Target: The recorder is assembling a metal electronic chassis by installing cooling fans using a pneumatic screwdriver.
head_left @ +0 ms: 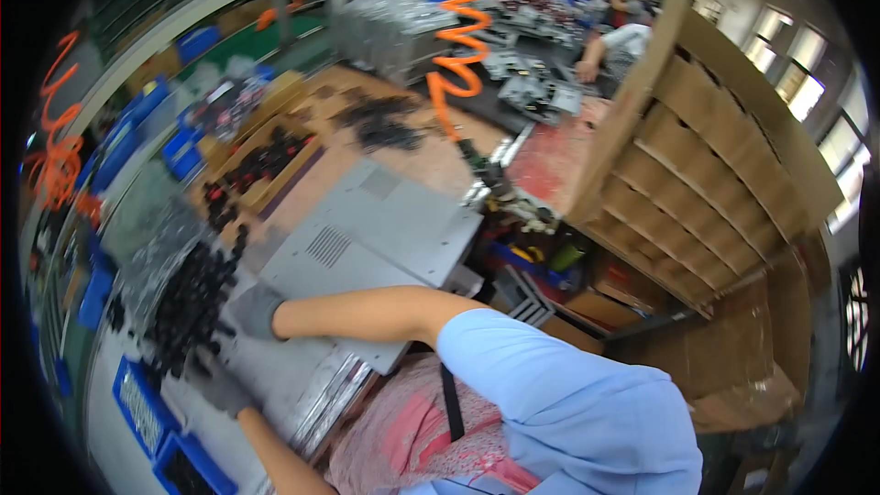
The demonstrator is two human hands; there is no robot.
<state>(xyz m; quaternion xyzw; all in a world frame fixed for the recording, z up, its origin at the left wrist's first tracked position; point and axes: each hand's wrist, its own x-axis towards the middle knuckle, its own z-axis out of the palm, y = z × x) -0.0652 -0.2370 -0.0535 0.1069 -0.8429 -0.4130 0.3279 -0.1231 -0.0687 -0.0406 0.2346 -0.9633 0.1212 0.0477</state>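
A heap of small black parts (192, 302) spills from a clear plastic bag (160, 252) on the left of the bench. In a grey glove, my left hand (220, 387) lies at the near edge of the heap, its fingers stretched toward the parts. My right hand (257, 312), also gloved in grey, is just right of the heap; its fingers are smeared and I cannot make out what they hold. Beyond my right forearm lies a flat grey metal panel (376, 220) with slotted vents. The exact kind of the black parts is too small to tell.
Two blue bins, a nearer one (190, 469) and a farther one (124, 385), hold small parts. A cardboard tray (293, 170) carries black and red pieces. An orange coiled hose (463, 23) hangs over the bench. Partitioned cardboard (678, 165) stands right; a co-worker (623, 50) is beyond.
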